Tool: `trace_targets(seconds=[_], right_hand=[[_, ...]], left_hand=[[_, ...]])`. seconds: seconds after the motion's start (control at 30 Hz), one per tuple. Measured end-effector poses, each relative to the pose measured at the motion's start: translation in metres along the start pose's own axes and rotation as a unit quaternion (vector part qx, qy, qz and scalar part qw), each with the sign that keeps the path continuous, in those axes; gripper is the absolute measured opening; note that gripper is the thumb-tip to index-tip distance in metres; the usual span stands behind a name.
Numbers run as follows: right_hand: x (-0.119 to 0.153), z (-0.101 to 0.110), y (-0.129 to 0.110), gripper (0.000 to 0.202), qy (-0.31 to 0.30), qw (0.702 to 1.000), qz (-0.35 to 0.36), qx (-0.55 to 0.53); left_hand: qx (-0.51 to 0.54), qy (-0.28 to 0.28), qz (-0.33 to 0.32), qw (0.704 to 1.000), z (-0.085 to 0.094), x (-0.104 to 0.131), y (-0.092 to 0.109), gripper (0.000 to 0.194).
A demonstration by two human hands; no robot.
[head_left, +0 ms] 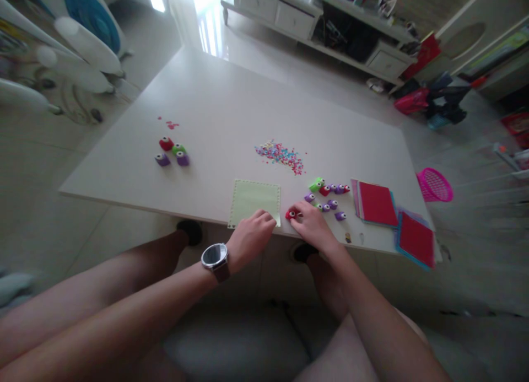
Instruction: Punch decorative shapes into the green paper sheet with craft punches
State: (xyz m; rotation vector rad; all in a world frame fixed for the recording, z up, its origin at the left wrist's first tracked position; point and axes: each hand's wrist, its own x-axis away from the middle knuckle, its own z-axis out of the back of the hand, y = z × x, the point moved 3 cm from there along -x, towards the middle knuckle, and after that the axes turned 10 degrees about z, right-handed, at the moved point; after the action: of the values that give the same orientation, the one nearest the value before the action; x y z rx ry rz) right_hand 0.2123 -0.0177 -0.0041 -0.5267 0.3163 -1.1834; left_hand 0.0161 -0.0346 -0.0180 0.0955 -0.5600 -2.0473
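Observation:
A square light green sheet of paper lies at the table's near edge, with small punched holes along its borders. My left hand, fingers curled, is closed at the sheet's lower right corner; its fingertips are partly hidden. Just right of the paper, my right hand grips a small red craft punch on the tabletop. Beyond that hand stand several more little punches in green, purple and red, among them a green punch and a purple punch.
Coloured paper confetti is heaped mid-table. Several punches and pink paper bits sit at left. Stacks of coloured paper lie at right, one stack overhanging the edge. A pink basket stands beyond.

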Motion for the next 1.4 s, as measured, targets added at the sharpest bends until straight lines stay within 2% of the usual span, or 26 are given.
trace_targets(seconds=[0.2,0.53,0.9,1.17,1.23,1.4], right_hand=[[-0.003,-0.002,0.004,0.011,0.016,0.998,-0.004,-0.055],[-0.007,-0.004,0.008,0.008,0.041,0.99,-0.044,-0.127],[-0.009,-0.005,0.009,0.007,0.031,0.994,-0.027,-0.1],[-0.007,-0.003,0.005,0.012,-0.007,0.996,0.034,-0.084],[-0.008,-0.001,0.005,0.013,-0.004,0.995,0.014,-0.098],[-0.009,0.0,0.008,0.011,-0.014,0.982,-0.095,-0.161]], left_hand=[[0.006,0.001,0.023,1.0,0.002,-0.005,0.007,0.015],[-0.011,0.011,0.022,1.0,0.001,-0.007,0.01,0.014],[-0.018,0.014,0.019,1.0,0.002,-0.007,0.011,0.014],[-0.006,0.015,-0.008,1.0,0.003,-0.007,0.013,0.013],[-0.005,0.031,-0.013,0.999,0.005,-0.009,0.011,0.013],[0.011,0.089,0.007,0.996,0.008,-0.018,-0.004,0.016]])
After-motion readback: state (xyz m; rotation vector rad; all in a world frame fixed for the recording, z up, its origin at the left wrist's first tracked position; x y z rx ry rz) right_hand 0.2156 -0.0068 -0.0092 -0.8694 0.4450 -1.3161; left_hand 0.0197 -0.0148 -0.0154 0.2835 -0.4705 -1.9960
